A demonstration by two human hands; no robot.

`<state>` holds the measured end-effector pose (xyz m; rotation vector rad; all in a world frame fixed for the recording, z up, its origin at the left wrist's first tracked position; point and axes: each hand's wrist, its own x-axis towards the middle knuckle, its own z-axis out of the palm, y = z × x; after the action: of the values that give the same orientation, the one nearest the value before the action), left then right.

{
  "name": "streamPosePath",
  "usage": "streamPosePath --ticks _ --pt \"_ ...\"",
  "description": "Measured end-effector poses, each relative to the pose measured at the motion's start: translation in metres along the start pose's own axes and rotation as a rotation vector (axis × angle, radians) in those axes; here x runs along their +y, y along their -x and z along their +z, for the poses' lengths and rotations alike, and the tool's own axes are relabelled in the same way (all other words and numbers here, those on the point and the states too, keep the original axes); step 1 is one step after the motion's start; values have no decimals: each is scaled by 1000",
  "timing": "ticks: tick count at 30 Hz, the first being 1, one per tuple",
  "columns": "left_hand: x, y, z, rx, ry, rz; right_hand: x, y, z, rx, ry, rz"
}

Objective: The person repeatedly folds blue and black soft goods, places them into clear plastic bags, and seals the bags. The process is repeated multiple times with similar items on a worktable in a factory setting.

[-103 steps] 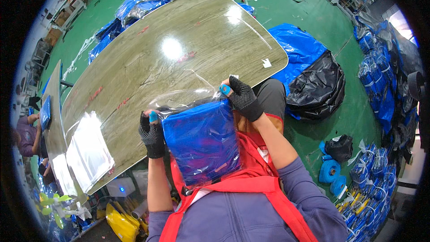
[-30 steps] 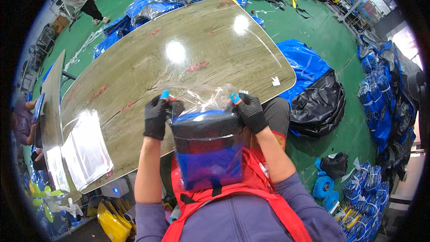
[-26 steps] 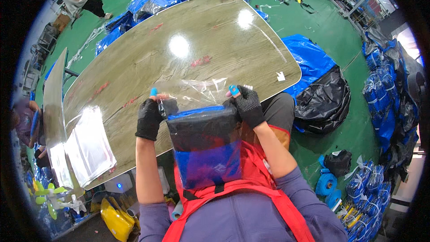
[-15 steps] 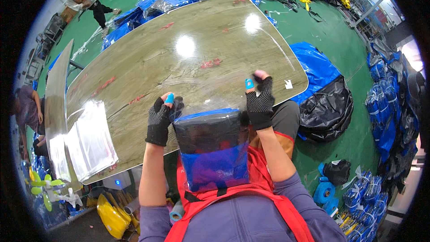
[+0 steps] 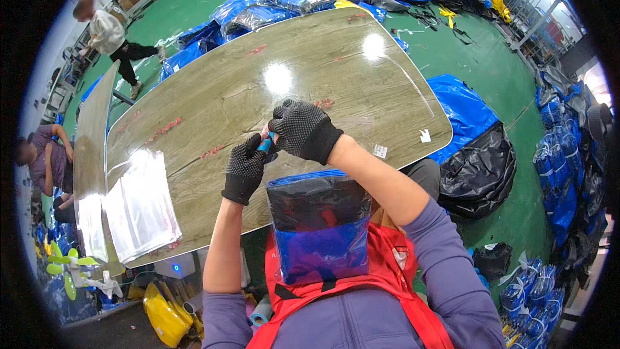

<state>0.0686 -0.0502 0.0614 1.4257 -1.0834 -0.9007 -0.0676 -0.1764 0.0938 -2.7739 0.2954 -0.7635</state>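
Note:
Above the wood-patterned table my two hands meet, both in black dotted gloves with the fingertips partly bare. My right hand (image 5: 302, 130), fingers curled, presses against the blue-wrapped fingertip of my left hand (image 5: 249, 163). My left fingers are bent inward too; anything pinched between the hands is too small or hidden to make out. Below them, against the table's near edge and my red apron (image 5: 394, 245), leans a clear plastic bag (image 5: 320, 229) holding a folded blue and black sheet. Right of the bag, a small white printed label (image 5: 380, 151) lies on the table (image 5: 226, 116).
Clear plastic sleeves (image 5: 142, 203) lie at the table's left. A blue and black bundle (image 5: 478, 168) rests on the floor at right, with more wrapped packs (image 5: 278, 3) beyond the far edge. A small green fan (image 5: 70, 262) stands lower left. Two people are at left.
My right hand has moved left from beside the bag to meet my left hand. The white label now shows on the table. The person at upper left has shifted.

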Motion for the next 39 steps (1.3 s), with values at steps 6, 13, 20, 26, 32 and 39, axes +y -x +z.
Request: streamPosePath --ticks 6,13,20,26,32,39 --pt "4 5 -6 -84 276 -116 47 14 -20 -80 108 285" --pt "25 3 -39 -141 158 -247 128 167 -160 1586 -73 848" --pt "30 5 -40 -208 481 -491 44 146 -49 145 -1090 1049" --pt "19 63 -39 -175 255 -188 13 186 -81 66 -1316 732" --pt "27 102 -46 -320 -701 304 -24 236 -83 -80 -61 278" --pt "68 72 3 122 -634 430 -44 160 -62 219 -266 189"
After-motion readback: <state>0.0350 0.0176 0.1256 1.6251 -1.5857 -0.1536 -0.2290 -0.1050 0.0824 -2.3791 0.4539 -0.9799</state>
